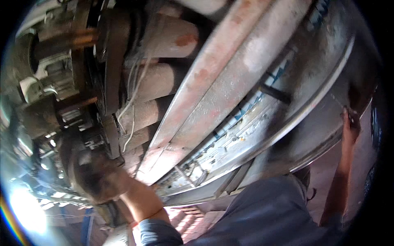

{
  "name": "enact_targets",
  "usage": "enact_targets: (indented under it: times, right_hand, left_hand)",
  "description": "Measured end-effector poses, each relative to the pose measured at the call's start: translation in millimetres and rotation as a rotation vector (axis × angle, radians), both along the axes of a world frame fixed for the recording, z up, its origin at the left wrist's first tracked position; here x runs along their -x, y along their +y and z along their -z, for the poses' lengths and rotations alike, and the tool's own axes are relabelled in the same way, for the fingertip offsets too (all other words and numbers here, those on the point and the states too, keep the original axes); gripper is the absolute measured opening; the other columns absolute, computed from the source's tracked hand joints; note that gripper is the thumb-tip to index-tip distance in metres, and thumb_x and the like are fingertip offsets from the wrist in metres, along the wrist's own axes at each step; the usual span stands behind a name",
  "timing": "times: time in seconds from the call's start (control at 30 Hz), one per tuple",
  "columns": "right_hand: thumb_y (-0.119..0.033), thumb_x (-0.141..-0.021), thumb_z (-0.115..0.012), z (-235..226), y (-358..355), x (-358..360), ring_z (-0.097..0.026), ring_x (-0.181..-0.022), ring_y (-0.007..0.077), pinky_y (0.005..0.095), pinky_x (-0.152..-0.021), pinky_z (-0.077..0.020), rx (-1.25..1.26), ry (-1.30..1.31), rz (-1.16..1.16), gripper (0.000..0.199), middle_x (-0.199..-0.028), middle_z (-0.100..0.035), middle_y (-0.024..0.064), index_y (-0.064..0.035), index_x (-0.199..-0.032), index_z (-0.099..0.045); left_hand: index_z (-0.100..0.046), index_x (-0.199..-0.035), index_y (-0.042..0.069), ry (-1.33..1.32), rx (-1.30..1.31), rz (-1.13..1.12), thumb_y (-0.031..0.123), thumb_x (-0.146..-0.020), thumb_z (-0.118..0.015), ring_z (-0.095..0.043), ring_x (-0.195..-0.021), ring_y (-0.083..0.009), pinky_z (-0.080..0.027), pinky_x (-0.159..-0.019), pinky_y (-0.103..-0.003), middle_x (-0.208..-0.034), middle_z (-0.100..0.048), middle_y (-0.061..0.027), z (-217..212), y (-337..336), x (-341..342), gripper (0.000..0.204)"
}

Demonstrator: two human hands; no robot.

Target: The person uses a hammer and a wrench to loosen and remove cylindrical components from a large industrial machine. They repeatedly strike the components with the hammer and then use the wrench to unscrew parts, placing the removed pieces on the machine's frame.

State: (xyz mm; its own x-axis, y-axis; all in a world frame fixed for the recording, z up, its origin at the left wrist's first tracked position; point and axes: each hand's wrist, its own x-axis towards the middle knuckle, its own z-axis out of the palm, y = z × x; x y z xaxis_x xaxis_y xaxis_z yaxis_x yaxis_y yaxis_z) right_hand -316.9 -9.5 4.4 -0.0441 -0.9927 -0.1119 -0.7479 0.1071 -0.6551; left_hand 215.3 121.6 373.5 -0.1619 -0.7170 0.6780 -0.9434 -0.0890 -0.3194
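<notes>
My left hand (100,178) reaches into the machine at the lower left, beside dark metal parts (78,151). It is smeared by motion, so neither its fingers nor anything in them can be made out. Far off to the right, my right hand (351,127) is raised at the outer edge of a curved metal trough (312,143). Its fingers look closed, and a thin pale line (337,101) runs up and left from them. What exactly they hold is too small to tell.
A long, worn metal beam (213,90) crosses diagonally through the middle. Behind it lie several thick rollers (156,82) with loose cords (139,82) hanging near them. A bright light (26,211) glares at the lower left. Tiled floor (191,223) shows below.
</notes>
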Motion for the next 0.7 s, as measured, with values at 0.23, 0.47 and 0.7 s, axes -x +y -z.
enact_targets:
  times: [0.23, 0.47, 0.7]
  right_hand:
    - [-0.009, -0.081, -0.074, -121.5, -29.5, -136.0, -0.059, -0.077, 0.0118, 0.0261, -0.066, -0.0483, 0.068, -0.518, -0.371, 0.017, -0.088, -0.064, 0.0036, -0.0061, -0.092, -0.062]
    - [-0.016, -0.076, -0.082, -264.1, -51.1, -240.9, -0.067, -0.073, 0.0136, 0.0281, -0.062, -0.0536, 0.191, -0.397, -0.688, 0.021, -0.081, -0.071, 0.0103, -0.0006, -0.085, -0.070]
    - [-0.011, -0.089, -0.069, -297.7, -28.0, -268.5, -0.066, -0.071, 0.0144, 0.0276, -0.062, -0.0541, -0.197, -0.857, -0.754, 0.018, -0.081, -0.069, 0.0115, 0.0041, -0.098, -0.064]
  left_hand:
    - [-0.055, -0.113, -0.007, -0.048, 0.328, -0.120, 0.022, -0.091, -0.064, -0.061, -0.089, -0.0281, -0.054, -0.074, -0.036, -0.108, -0.060, -0.0199, -76.6, 14.3, -98.4, 0.037]
    - [-0.054, -0.106, -0.006, 0.010, 0.576, 0.186, 0.029, -0.087, -0.072, -0.063, -0.083, -0.0283, -0.054, -0.070, -0.036, -0.096, -0.059, -0.0153, -78.9, -50.7, -112.3, 0.043]
    - [-0.058, -0.108, -0.001, 0.181, 0.539, 0.147, 0.033, -0.085, -0.073, -0.057, -0.098, -0.0266, -0.050, -0.078, -0.040, -0.105, -0.056, -0.0141, -67.7, -39.8, -117.4, 0.043]
